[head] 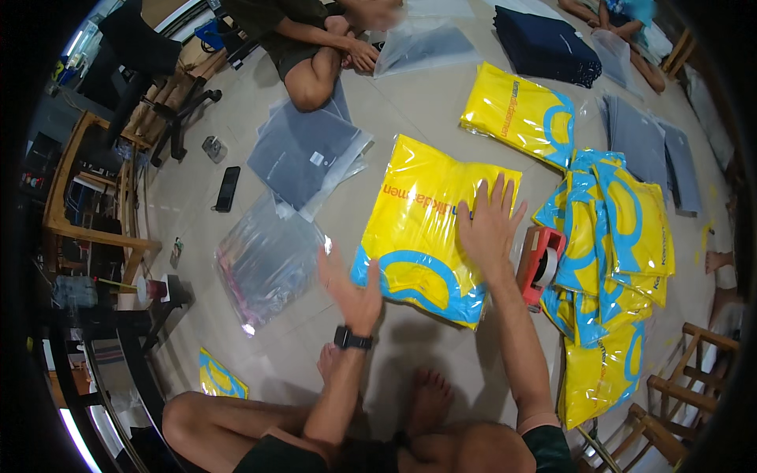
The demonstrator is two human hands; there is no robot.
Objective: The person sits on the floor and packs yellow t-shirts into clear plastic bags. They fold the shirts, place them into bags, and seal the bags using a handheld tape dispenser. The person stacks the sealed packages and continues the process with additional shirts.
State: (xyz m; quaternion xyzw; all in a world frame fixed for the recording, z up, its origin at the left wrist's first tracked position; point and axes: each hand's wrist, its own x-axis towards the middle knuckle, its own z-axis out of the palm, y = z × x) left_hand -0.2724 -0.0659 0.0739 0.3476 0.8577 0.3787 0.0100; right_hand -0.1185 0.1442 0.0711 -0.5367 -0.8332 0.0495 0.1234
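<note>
A flat yellow and blue garment in a clear plastic bag (pixel 426 236) lies on the tiled floor before me. My right hand (pixel 489 227), fingers spread, rests flat on its right part. My left hand (pixel 352 290) is slightly blurred at its lower left edge, fingers apart and holding nothing; whether it touches the bag I cannot tell. Left of that hand lies a stack of empty clear plastic bags (pixel 272 266). A red tape dispenser (pixel 539 266) with a roll of tape is beside my right forearm. Many bagged yellow and blue garments (pixel 627 230) form a loose pile farther right.
Bagged grey garments (pixel 301 154), a phone (pixel 227 189) and a clear container (pixel 214 149) lie at the left. Beyond are a yellow bagged stack (pixel 514 112) and dark folded garments (pixel 547 47). A co-worker (pixel 313 53) sits at the top; another person is at the upper right. Wooden stools (pixel 680 390) stand lower right.
</note>
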